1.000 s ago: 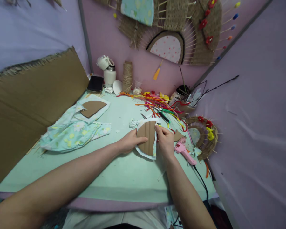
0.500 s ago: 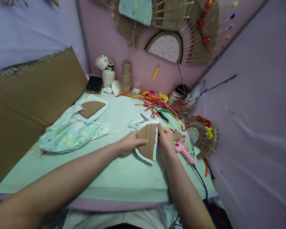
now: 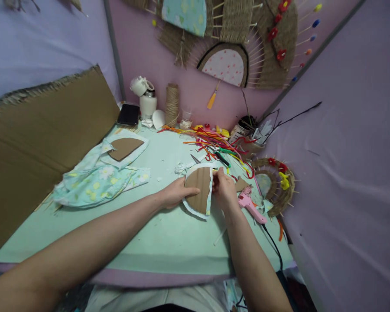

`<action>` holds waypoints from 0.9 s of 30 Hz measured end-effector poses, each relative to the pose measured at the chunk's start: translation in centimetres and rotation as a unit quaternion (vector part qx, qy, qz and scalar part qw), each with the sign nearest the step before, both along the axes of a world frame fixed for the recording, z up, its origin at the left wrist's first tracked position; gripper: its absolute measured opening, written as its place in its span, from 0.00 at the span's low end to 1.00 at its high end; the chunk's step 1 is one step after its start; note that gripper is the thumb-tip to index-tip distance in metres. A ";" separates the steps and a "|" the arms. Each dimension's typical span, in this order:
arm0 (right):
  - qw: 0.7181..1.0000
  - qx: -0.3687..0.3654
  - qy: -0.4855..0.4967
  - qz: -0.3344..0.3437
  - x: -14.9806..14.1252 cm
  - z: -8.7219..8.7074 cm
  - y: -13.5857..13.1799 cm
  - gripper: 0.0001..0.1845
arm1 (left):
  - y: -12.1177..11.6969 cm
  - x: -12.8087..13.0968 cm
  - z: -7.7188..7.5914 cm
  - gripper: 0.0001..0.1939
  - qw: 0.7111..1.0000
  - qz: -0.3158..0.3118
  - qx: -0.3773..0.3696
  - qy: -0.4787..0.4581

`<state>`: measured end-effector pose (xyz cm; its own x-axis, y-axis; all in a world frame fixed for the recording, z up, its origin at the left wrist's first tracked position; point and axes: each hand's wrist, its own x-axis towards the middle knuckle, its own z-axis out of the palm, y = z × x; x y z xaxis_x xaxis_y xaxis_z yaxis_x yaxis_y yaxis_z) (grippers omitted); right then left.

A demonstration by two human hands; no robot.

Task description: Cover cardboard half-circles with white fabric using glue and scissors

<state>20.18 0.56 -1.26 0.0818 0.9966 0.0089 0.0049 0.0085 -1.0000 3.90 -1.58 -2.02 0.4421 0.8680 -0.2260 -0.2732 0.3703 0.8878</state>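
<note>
Cardboard half-disc (image 3: 199,189): straight edge toward right hand (image 3: 223,190), long axis near-far.

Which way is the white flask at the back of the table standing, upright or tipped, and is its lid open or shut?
Upright and open: the white flask stands on its base beside the twine spool, with its hinged lid flipped back to one side.

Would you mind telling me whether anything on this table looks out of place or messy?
Nothing looks damaged. Both hands, left hand and right hand, grip a cardboard piece backed with fabric. Behind it, pipe cleaners lie in a loose tangle, and floral cloth sits crumpled at the left. A glue gun lies on its side.
</note>
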 end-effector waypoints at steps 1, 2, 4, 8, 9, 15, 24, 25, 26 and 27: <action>1.000 0.009 -0.009 -0.008 0.0 0.0 -0.1 0.28 | 0.0 0.0 -0.1 0.22 1.000 -0.001 -0.003 0.002; 1.000 0.018 -0.017 -0.016 -0.1 0.1 -0.2 0.25 | 0.0 0.0 -0.2 0.21 1.000 -0.001 -0.003 0.006; 0.998 0.040 -0.037 -0.034 -0.2 0.4 -0.6 0.21 | 0.1 0.0 -0.5 0.20 1.000 0.000 0.007 0.021; 0.993 0.071 -0.061 -0.067 -0.5 0.7 -0.8 0.21 | 0.0 0.1 -0.6 0.20 0.999 0.005 0.021 0.030; 0.993 0.070 -0.061 -0.068 -0.5 0.6 -0.8 0.22 | 0.0 0.1 -0.5 0.20 1.000 0.009 0.016 0.025; 0.998 0.029 -0.051 -0.021 -0.2 -0.1 -0.4 0.26 | 0.1 0.1 0.1 0.23 0.999 0.039 0.011 0.005; 0.985 0.107 -0.115 -0.068 -0.6 0.5 -0.9 0.17 | 0.0 0.3 -0.3 0.21 0.997 0.063 0.040 0.023; 0.986 0.104 -0.114 -0.066 -0.5 0.4 -0.9 0.18 | 0.0 0.3 -0.3 0.22 0.998 0.063 0.030 0.002; 0.988 0.095 -0.110 -0.058 -0.5 0.3 -0.8 0.20 | 0.0 0.4 -0.2 0.23 0.998 0.064 0.020 -0.019; 0.990 0.083 -0.103 -0.048 -0.5 0.1 -0.7 0.23 | 0.1 0.4 -0.2 0.24 0.997 0.065 0.015 -0.037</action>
